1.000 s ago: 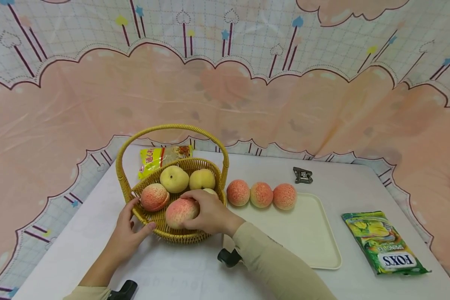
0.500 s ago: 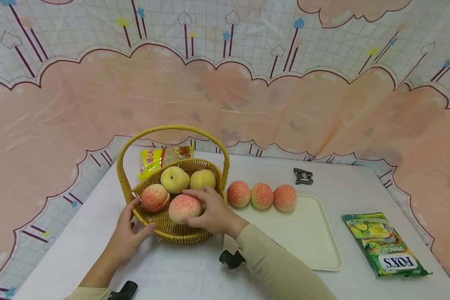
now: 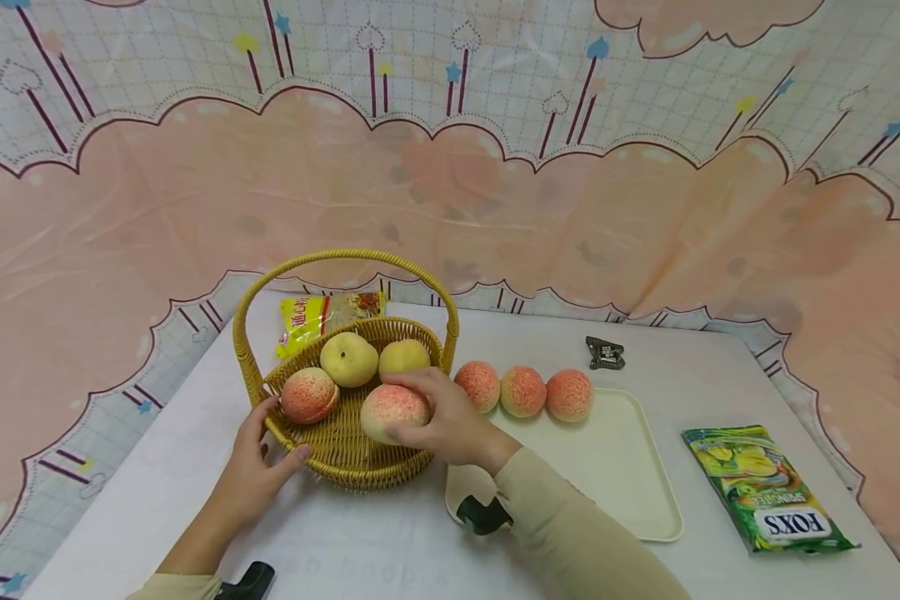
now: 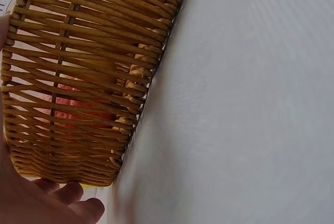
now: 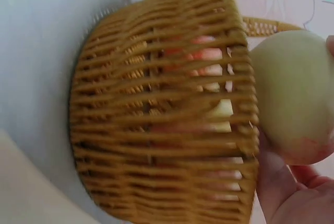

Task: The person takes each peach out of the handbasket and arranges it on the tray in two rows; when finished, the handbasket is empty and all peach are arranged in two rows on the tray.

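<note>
A yellow wicker basket (image 3: 345,471) with a tall handle stands left of centre. My left hand (image 3: 258,467) holds its near left rim; in the left wrist view, fingertips (image 4: 90,208) bend around the wicker end. A red-and-cream peach (image 3: 386,412) is pinched between the thumb and fingers of my right hand (image 3: 453,425), above the basket's right side. The right wrist view shows this peach (image 5: 289,96) raised at the rim, pale side toward the camera. Inside the basket lie a reddish peach (image 3: 309,396) and two yellow ones, the left yellow peach (image 3: 348,360) fully visible.
Three reddish peaches, the middle peach (image 3: 523,392) among them, line the far edge of a cream tray (image 3: 637,500). A green snack bag (image 3: 772,492) lies at the right. A small black packet (image 3: 605,352) and a yellow food packet (image 3: 300,325) lie farther back.
My right hand has moved rightward and slightly upward with the peach, from low in the basket toward its right rim. My left hand has stayed on the basket.
</note>
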Demonstrator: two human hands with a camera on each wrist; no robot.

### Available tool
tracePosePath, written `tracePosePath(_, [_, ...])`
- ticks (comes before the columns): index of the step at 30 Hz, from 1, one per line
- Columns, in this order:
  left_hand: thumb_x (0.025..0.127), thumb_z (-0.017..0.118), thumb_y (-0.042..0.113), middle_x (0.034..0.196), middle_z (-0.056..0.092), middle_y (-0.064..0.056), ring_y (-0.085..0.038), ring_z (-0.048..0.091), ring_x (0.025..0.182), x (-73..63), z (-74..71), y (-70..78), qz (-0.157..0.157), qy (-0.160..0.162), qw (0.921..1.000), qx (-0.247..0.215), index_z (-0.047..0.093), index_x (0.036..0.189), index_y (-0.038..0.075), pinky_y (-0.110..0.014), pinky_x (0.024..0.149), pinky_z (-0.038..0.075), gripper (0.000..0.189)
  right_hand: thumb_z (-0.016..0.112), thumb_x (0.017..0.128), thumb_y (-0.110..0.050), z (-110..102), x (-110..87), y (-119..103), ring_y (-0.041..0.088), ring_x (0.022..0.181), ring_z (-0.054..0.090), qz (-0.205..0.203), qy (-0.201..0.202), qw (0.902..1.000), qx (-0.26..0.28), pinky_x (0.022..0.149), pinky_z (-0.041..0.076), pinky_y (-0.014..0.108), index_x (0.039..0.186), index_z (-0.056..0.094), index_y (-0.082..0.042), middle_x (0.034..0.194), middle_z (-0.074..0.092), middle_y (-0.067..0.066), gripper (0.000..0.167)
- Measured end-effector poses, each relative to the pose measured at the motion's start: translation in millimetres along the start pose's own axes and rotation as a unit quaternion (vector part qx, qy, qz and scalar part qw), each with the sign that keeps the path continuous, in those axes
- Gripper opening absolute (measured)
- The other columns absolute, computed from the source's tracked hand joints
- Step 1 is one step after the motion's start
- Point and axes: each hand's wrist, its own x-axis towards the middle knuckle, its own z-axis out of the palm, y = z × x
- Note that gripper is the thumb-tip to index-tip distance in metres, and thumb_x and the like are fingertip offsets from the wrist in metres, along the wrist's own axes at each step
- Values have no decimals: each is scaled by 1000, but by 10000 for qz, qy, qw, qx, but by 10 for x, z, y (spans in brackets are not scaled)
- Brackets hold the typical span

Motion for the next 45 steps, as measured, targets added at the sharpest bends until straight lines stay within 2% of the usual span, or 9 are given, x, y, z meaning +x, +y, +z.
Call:
tracePosePath(5, [94, 69, 18, 156, 11, -35, -58, 18, 139, -1, -1, 0, -7, -2, 10000, 2, 14, 154, -4, -77, 103, 23, 84, 76, 87, -23, -90, -49, 33, 18, 115, 54, 125, 75, 9998, 106, 95, 49, 38, 136, 60, -12, 134, 55, 3, 53])
tracePosePath(11, [94, 69, 18, 155, 11, -35, -58, 18, 139, 0, 1, 2, -9, -1, 10000, 21, 14, 154, -4, -77, 103, 23, 84, 68, 93, -24, -177, -115, 39, 22, 109, 58, 322, 211, 9988, 310, 91, 51, 39, 140, 56, -13, 133, 57, 6, 50])
tracePosePath(17, [94, 69, 19, 156, 10, -35, -58, 18, 139, 5, 0, -1, -30, -21, 10000, 22, 13, 154, -4, -77, 103, 23, 85, 63, 97, -19, -228, -150, 60, 25, 120, 53, 123, 318, 9987, 366, 99, 47, 42, 142, 54, -6, 141, 53, 9, 48])
tracePosePath(20, [95, 70, 19, 156, 10, -35, -58, 18, 139, 6, -3, -6, -35, -34, 10000, 29, 12, 154, -4, -77, 103, 23, 86, 70, 93, -17, -239, -161, 77, 26, 118, 55, 181, 385, 9979, 486, 97, 49, 42, 143, 52, -5, 140, 53, 10, 54])
tracePosePath(23, [94, 70, 19, 156, 10, -35, -58, 18, 139, 6, -5, -9, -37, -34, 10000, 24, 12, 154, -4, -77, 103, 23, 86, 81, 85, -16, -246, -166, 92, 27, 115, 57, 333, 424, 9964, 652, 93, 52, 41, 145, 50, -6, 138, 53, 11, 68])
tracePosePath(26, [95, 70, 19, 156, 10, -35, -58, 17, 140, 6, -4, -8, -45, -37, 10000, 29, 12, 154, -3, -77, 103, 23, 86, 86, 78, -14, -250, -171, 108, 28, 113, 58, 450, 437, 9952, 753, 92, 53, 41, 147, 47, -7, 138, 51, 12, 80])
tracePosePath(31, [95, 69, 20, 156, 9, -35, -58, 17, 140, 2, -1, -9, -48, -38, 10000, 32, 12, 155, -3, -77, 103, 23, 85, 85, 79, -12, -265, -194, 121, 26, 114, 57, 506, 469, 9949, 735, 92, 53, 39, 148, 46, -9, 140, 47, 11, 80])
tracePosePath(37, [95, 69, 18, 156, 10, -35, -58, 17, 139, 7, 4, -5, 7, -6, 10000, 33, 13, 154, -3, -77, 103, 23, 84, 82, 81, -12, -279, -225, 142, 28, 111, 60, 441, 574, 9929, 946, 87, 56, 34, 143, 41, -3, 136, 47, 16, 75])
tracePosePath(45, [95, 69, 19, 156, 9, -34, -58, 16, 140, 5, 8, -7, -27, -25, 10000, 11, 12, 155, -3, -77, 103, 23, 86, 79, 82, -13, -321, -274, 160, 28, 113, 55, 262, 811, 9947, 573, 87, 55, 38, 147, 46, -7, 135, 46, 18, 73])
